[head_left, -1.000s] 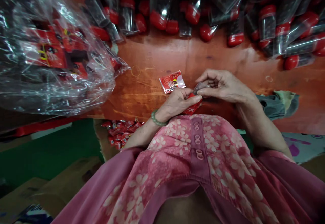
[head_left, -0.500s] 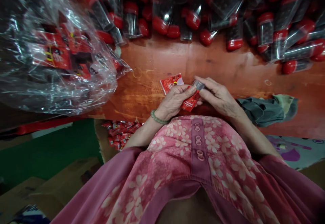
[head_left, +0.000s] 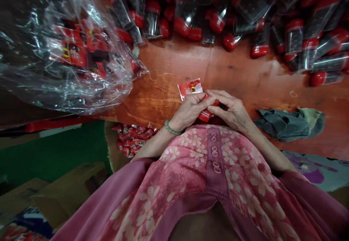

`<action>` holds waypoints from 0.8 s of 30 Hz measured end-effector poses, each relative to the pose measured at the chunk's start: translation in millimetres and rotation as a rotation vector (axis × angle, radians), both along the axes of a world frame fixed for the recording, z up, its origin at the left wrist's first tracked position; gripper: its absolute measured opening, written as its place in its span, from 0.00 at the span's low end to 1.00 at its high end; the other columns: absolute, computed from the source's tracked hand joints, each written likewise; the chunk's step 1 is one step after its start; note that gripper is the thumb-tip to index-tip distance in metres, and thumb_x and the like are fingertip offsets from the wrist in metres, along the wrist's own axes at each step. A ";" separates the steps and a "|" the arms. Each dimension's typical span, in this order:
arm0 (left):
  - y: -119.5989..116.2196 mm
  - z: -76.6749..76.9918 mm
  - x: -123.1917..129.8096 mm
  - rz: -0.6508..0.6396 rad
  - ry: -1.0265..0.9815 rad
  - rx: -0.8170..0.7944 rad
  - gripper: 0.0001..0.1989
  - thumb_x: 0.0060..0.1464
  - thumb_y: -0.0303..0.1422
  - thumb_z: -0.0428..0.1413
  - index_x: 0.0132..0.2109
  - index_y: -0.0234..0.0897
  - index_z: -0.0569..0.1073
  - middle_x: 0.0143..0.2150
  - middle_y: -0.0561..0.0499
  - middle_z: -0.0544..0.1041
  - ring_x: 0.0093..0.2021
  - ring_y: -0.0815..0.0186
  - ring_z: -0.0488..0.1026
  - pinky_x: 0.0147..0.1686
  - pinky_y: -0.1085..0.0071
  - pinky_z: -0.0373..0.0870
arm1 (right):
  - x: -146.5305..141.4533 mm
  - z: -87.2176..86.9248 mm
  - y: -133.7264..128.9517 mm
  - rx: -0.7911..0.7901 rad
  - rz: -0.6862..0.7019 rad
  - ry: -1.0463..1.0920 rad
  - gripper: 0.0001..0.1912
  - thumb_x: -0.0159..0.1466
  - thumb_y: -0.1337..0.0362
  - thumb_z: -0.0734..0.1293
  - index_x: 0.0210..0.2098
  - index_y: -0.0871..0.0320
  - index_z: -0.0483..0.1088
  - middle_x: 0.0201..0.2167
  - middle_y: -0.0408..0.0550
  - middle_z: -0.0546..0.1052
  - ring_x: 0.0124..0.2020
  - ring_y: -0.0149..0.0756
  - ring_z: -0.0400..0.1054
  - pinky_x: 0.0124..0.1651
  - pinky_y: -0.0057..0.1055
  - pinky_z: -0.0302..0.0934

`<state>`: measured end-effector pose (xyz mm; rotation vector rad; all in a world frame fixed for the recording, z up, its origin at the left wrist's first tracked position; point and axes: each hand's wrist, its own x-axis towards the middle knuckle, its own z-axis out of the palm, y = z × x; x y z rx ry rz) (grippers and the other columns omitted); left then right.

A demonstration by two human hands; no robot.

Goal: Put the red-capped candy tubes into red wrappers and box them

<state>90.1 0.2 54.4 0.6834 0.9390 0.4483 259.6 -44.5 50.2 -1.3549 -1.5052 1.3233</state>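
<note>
My left hand (head_left: 188, 110) is closed around a small red printed packet (head_left: 205, 115), its thumb lying across the upper part. A band of green beads circles that wrist. My right hand (head_left: 231, 109) meets it from the other side, with its thumb and fingertips pinching the packet's upper end. Fingers cover much of the packet, so its full shape is hidden. Just beyond my left fingers, a flat red printed card (head_left: 190, 89) rests on the wooden table (head_left: 169, 62).
Clear tubes with red caps (head_left: 260, 50) are heaped along the far side. At the left lies a big clear plastic bag (head_left: 114, 84) with red printed pieces inside. A grey-green cloth (head_left: 286, 122) is on the right. Red packets (head_left: 133, 139) fill a box below the table edge.
The clear, greyish end that showed between my fingertips is out of sight; red shows there now. My right fingers have closed in over that end. The view has shifted slightly.
</note>
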 end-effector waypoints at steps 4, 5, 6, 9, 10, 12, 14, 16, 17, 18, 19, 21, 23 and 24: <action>-3.4 20.4 -26.9 -0.018 0.084 0.050 0.23 0.48 0.50 0.68 0.38 0.34 0.78 0.32 0.52 0.79 0.30 0.72 0.74 0.34 0.74 0.70 | -3.7 7.3 9.7 0.084 0.120 0.004 0.26 0.67 0.52 0.70 0.62 0.50 0.72 0.58 0.52 0.77 0.55 0.44 0.73 0.57 0.44 0.69; -6.4 27.1 -40.0 -0.025 0.122 0.037 0.23 0.48 0.50 0.68 0.39 0.34 0.78 0.33 0.51 0.80 0.31 0.69 0.76 0.36 0.72 0.72 | -4.7 8.3 13.9 0.116 0.145 -0.037 0.25 0.67 0.51 0.69 0.62 0.51 0.72 0.58 0.53 0.77 0.54 0.45 0.73 0.56 0.45 0.69; -10.5 33.7 -56.0 -0.026 0.180 0.027 0.22 0.49 0.50 0.67 0.41 0.35 0.78 0.34 0.50 0.81 0.33 0.66 0.77 0.37 0.70 0.74 | -5.9 8.4 18.5 0.152 0.162 -0.105 0.25 0.68 0.51 0.68 0.62 0.52 0.72 0.58 0.54 0.77 0.54 0.46 0.73 0.57 0.46 0.68; -28.2 51.1 -120.1 -0.044 0.510 0.135 0.15 0.53 0.48 0.64 0.40 0.42 0.80 0.36 0.51 0.82 0.37 0.62 0.78 0.38 0.68 0.72 | -10.8 4.4 32.5 0.254 0.188 -0.413 0.21 0.71 0.52 0.64 0.58 0.55 0.74 0.55 0.58 0.78 0.55 0.53 0.69 0.60 0.53 0.62; -35.1 55.2 -144.7 -0.096 0.659 0.227 0.12 0.56 0.47 0.62 0.39 0.44 0.80 0.35 0.52 0.82 0.35 0.62 0.76 0.36 0.68 0.69 | -12.7 2.1 36.4 0.276 0.198 -0.509 0.20 0.71 0.53 0.63 0.57 0.55 0.75 0.56 0.59 0.77 0.55 0.54 0.68 0.59 0.54 0.61; -48.6 59.9 -192.1 -0.297 0.974 0.376 0.08 0.55 0.43 0.63 0.35 0.46 0.78 0.28 0.55 0.78 0.28 0.64 0.70 0.30 0.69 0.59 | -16.5 -2.3 42.0 0.312 0.224 -0.638 0.19 0.72 0.55 0.61 0.56 0.55 0.75 0.57 0.60 0.76 0.56 0.56 0.66 0.57 0.54 0.59; -60.2 60.5 -227.3 -0.449 1.156 0.445 0.07 0.50 0.40 0.66 0.34 0.47 0.76 0.20 0.59 0.70 0.23 0.65 0.64 0.28 0.70 0.50 | -19.2 -6.3 44.2 0.351 0.245 -0.690 0.18 0.73 0.56 0.59 0.55 0.54 0.75 0.58 0.58 0.75 0.57 0.55 0.64 0.55 0.53 0.59; -67.4 58.3 -240.7 -0.311 1.291 0.594 0.09 0.48 0.40 0.68 0.34 0.47 0.76 0.21 0.59 0.70 0.25 0.64 0.68 0.28 0.69 0.51 | -20.8 -10.3 43.3 0.390 0.252 -0.707 0.18 0.74 0.58 0.58 0.55 0.52 0.75 0.59 0.57 0.74 0.56 0.54 0.64 0.54 0.51 0.59; -68.4 56.6 -237.8 -0.233 1.319 0.670 0.10 0.49 0.40 0.68 0.37 0.47 0.77 0.26 0.58 0.75 0.31 0.61 0.73 0.30 0.69 0.56 | -21.3 -12.4 42.1 0.410 0.248 -0.713 0.17 0.74 0.59 0.58 0.55 0.52 0.75 0.60 0.56 0.74 0.56 0.53 0.65 0.54 0.51 0.59; -67.4 54.3 -228.7 -0.165 1.323 0.748 0.12 0.51 0.40 0.67 0.43 0.48 0.78 0.34 0.57 0.80 0.39 0.59 0.77 0.35 0.68 0.62 | -21.9 -14.6 40.8 0.428 0.241 -0.719 0.17 0.74 0.60 0.58 0.56 0.51 0.74 0.61 0.56 0.73 0.56 0.53 0.65 0.54 0.51 0.59; -64.3 51.2 -214.4 -0.126 1.301 0.823 0.17 0.53 0.40 0.66 0.51 0.49 0.77 0.43 0.57 0.82 0.47 0.56 0.78 0.43 0.66 0.67 | -22.5 -16.7 39.4 0.444 0.229 -0.725 0.17 0.74 0.61 0.58 0.55 0.51 0.74 0.62 0.56 0.73 0.57 0.53 0.64 0.54 0.51 0.59; -52.0 41.4 -175.0 -0.100 1.188 0.985 0.23 0.59 0.38 0.63 0.60 0.49 0.73 0.58 0.53 0.79 0.58 0.56 0.76 0.58 0.60 0.69 | -24.1 -20.0 37.5 0.464 0.208 -0.730 0.16 0.74 0.63 0.58 0.54 0.52 0.75 0.62 0.55 0.72 0.58 0.53 0.64 0.55 0.52 0.59; -35.0 26.2 -131.6 -0.096 0.994 1.227 0.21 0.61 0.37 0.61 0.60 0.42 0.74 0.61 0.45 0.78 0.59 0.58 0.77 0.61 0.60 0.73 | -25.7 -20.8 37.2 0.466 0.197 -0.733 0.16 0.74 0.62 0.59 0.52 0.53 0.77 0.62 0.56 0.73 0.59 0.52 0.63 0.56 0.52 0.58; -26.1 17.2 -112.0 -0.114 0.922 1.298 0.20 0.63 0.37 0.60 0.60 0.39 0.74 0.62 0.43 0.77 0.62 0.58 0.75 0.63 0.58 0.72 | -26.3 -20.2 37.6 0.465 0.197 -0.735 0.16 0.74 0.62 0.59 0.51 0.53 0.77 0.61 0.56 0.73 0.59 0.52 0.63 0.57 0.52 0.58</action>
